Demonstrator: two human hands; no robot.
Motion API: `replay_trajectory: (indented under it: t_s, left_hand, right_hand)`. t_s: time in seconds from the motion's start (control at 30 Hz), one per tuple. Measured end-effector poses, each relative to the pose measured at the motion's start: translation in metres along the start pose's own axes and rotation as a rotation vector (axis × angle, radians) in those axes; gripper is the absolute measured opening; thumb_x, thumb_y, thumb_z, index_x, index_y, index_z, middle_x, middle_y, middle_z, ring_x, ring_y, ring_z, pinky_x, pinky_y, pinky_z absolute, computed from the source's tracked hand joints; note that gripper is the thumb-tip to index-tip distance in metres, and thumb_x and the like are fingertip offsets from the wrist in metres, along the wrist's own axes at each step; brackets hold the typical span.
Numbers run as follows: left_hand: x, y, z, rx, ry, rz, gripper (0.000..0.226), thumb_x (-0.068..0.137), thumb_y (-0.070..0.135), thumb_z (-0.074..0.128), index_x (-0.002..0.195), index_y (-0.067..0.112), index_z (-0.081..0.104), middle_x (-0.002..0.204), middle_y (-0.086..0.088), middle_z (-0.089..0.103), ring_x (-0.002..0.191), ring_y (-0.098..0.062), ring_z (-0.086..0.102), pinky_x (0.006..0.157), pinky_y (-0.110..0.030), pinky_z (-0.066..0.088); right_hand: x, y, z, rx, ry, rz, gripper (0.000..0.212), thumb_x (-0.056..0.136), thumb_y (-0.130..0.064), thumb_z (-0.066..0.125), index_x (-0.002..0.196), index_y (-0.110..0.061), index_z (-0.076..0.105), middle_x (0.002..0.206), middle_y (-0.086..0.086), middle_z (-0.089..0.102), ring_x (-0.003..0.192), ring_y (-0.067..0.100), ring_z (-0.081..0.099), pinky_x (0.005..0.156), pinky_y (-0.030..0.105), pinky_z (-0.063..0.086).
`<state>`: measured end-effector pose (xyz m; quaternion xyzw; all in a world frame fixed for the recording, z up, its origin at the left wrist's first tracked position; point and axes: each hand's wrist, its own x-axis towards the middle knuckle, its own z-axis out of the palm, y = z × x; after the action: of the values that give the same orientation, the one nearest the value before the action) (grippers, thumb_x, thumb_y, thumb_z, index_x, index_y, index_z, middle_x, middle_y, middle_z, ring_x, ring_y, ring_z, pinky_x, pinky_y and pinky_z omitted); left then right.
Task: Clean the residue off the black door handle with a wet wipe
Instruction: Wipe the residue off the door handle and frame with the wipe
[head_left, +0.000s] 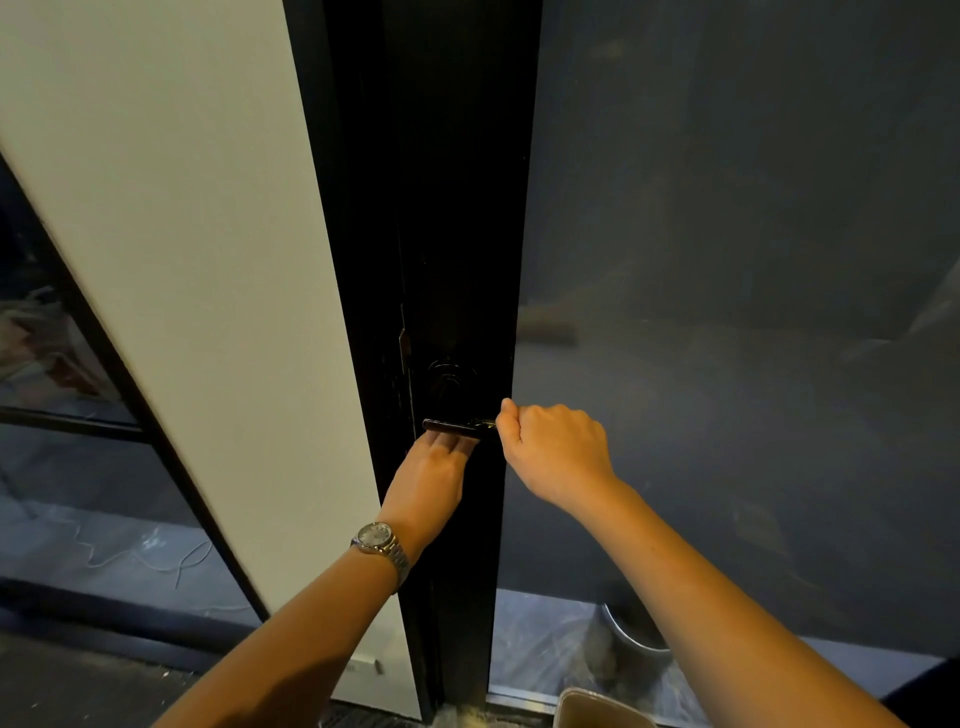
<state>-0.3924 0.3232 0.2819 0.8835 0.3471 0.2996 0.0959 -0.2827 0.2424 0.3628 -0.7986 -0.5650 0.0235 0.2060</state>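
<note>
Nearest us, at the bottom edge, sits the rim of a beige plastic bin (597, 709), and both bare forearms rise from here, the left one wearing a silver metal wristwatch (378, 540).

Further up, the left hand (428, 483) reaches to the underside of the slim black lever door handle (452, 426). Its fingers (449, 441) run straight up to the bar and their tips vanish behind it, so we cannot tell whether they hook over it or only brace it.

The right hand (556, 452) is clenched at the handle's free right end, with thumb and forefinger seemingly pinched on that tip. We see no wet wipe in either hand; if one is there, the fist hides it.

The handle itself stands out level from the tall black metal door frame (457, 208), below a round lock plate. It has a glossy patch near its right end.

We judge the step in hand to be working at residue on that end. To do it well, we would keep the left hand steadying the lever so it does not dip. We would rub along the bar with short firm strokes, wrap the wipe around to reach the back, and turn to a clean fold often.

Beyond lie a dusty dark glass panel (727, 260) and a white wall panel (182, 208).
</note>
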Motion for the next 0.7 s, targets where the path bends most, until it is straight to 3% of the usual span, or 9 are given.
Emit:
replay_trajectory:
  t_s: [0.17,0.37,0.57,0.63,0.7]
  left_hand:
    - [0.002,0.002,0.001,-0.259,0.17,-0.382,0.033,0.088,-0.007,0.042,0.117,0.004,0.052,0.113,-0.015,0.056,0.082,-0.015,0.053,0.07,-0.016,0.044]
    - [0.0,0.013,0.012,-0.613,0.406,-0.772,0.037,0.085,-0.013,0.042,0.117,0.003,0.05,0.116,-0.014,0.06,0.107,-0.027,0.058,0.087,-0.027,0.044]
    - [0.001,0.023,0.022,-1.033,0.495,-1.211,0.025,0.091,0.0,0.046,0.114,0.002,0.056,0.114,-0.016,0.061,0.103,-0.028,0.06,0.08,-0.026,0.046]
    - [0.003,0.036,0.022,-1.211,0.455,-1.389,0.021,0.09,0.003,0.05,0.109,0.0,0.058,0.102,-0.015,0.062,0.103,-0.031,0.06,0.077,-0.029,0.047]
    - [0.006,0.049,0.022,-1.381,0.432,-1.453,0.005,0.087,0.0,0.054,0.087,0.001,0.058,0.083,-0.013,0.059,0.095,-0.03,0.062,0.069,-0.029,0.049]
  right_hand:
    - [0.0,0.0,0.0,-0.025,-0.011,0.004,0.055,0.102,-0.036,0.019,0.059,-0.012,0.042,0.053,0.0,0.04,0.051,0.018,0.036,0.053,0.03,0.03]
    - [0.0,-0.001,-0.001,-0.041,-0.015,0.013,0.056,0.102,-0.035,0.019,0.053,-0.014,0.036,0.052,0.001,0.039,0.047,0.016,0.033,0.044,0.028,0.021]
    - [-0.001,-0.002,-0.001,-0.048,-0.007,0.026,0.057,0.102,-0.035,0.021,0.052,-0.013,0.035,0.051,0.001,0.038,0.046,0.016,0.032,0.044,0.027,0.022]
    - [-0.001,-0.002,0.0,-0.044,-0.006,0.024,0.057,0.102,-0.034,0.022,0.051,-0.013,0.035,0.05,0.001,0.038,0.046,0.016,0.032,0.044,0.028,0.021]
    - [-0.001,-0.002,0.001,-0.047,-0.003,0.02,0.057,0.102,-0.034,0.022,0.051,-0.013,0.035,0.05,0.001,0.038,0.047,0.016,0.032,0.045,0.028,0.021]
